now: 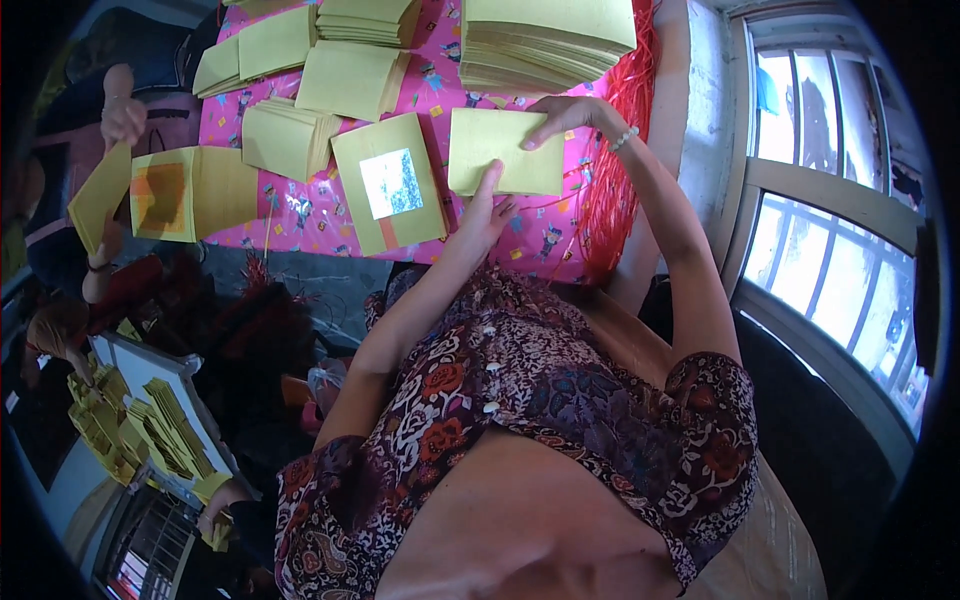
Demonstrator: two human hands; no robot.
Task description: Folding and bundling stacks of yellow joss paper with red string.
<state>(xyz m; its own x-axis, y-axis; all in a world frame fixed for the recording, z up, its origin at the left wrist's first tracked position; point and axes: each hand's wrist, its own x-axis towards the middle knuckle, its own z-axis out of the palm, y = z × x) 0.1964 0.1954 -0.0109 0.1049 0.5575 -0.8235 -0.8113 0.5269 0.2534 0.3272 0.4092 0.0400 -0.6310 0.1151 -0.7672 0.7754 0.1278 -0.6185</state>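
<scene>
Both my hands are on a small stack of plain yellow joss paper [478, 142] above the pink-covered table. My left hand [487, 212] grips its lower edge, thumb on top and the fingers partly hidden underneath. At the upper right corner, my right hand [567, 117] presses its thumb on the paper, its other fingers along the far edge. Just left of the stack lies a yellow sheet with a silver foil square [388, 185] and a reddish strip below the foil.
Piles of folded yellow paper [350, 78] and a tall stack [545, 45] stand farther back. Red plastic strings [625, 160] hang along the table's right edge, beside a barred window [830, 260]. At left, another person's hand [123, 120] holds yellow paper near an orange-marked sheet [162, 197].
</scene>
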